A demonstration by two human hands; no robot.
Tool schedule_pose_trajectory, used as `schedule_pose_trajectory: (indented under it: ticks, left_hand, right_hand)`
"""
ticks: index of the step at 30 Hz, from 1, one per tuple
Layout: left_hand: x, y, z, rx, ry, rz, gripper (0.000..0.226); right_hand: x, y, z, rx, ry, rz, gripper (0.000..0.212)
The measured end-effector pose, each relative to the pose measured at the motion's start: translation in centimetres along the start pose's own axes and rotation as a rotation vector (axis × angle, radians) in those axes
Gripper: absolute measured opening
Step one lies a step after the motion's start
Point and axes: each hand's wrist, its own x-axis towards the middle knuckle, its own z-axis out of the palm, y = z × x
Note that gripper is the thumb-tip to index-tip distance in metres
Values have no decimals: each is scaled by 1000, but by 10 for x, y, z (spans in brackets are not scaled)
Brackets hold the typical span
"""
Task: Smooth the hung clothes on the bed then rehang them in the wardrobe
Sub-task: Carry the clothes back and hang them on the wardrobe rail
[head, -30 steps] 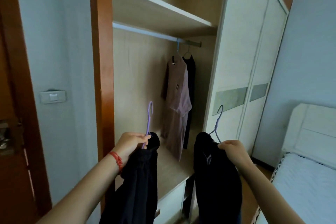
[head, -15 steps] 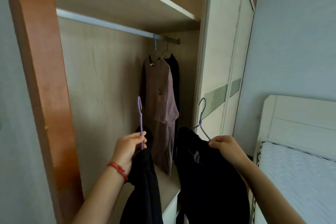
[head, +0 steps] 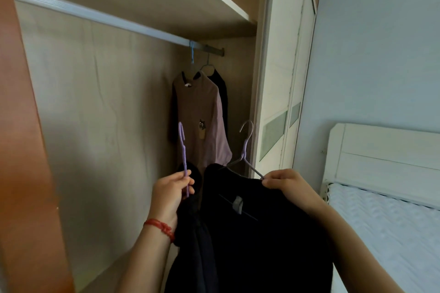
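My left hand (head: 170,194) grips the stem of a purple hanger (head: 182,147) from which a dark garment (head: 190,245) hangs. My right hand (head: 289,187) pinches the shoulder of a second, lilac hanger (head: 245,152) carrying a black garment (head: 264,240). Both are held up inside the open wardrobe, below the silver rail (head: 100,18). On the rail's right end hang a mauve shirt (head: 200,121) and, behind it, a black garment (head: 222,93).
A shelf (head: 166,0) sits just above the rail. The orange-brown wardrobe frame (head: 23,150) stands at the left, the sliding door (head: 276,102) at the right. The bed (head: 385,226) with white headboard lies to the right.
The view has closed in on the wardrobe and swung right. Both hands with their hangers have risen a little toward the rail.
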Motion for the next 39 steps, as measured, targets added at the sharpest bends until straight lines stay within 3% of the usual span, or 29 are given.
schedule_pose_trajectory:
  ticks: [14,24,28,33,36,39]
  left_hand:
    - [68,45,6,-100,278,173,22]
    - [99,116,28,-10,418,353,24]
    - [108,154,26,36,478,424,26]
    - [123,197,21,105,510,520,27]
    - [137,221,13,156,524,563,47]
    - [150,241,1,176,547,563,55]
  right_hand:
    - [161,-27,12,51,-206,-259,22]
    - [260,-96,5,169,-401,-494,26]
    - [282,-125,15,164,-380,-587,33]
    - [293,-162,24,161,-372,-695,22]
    - [292,-183,27,168,-341,-724,30]
    - [296,-206,32,152,-316,-746,19]
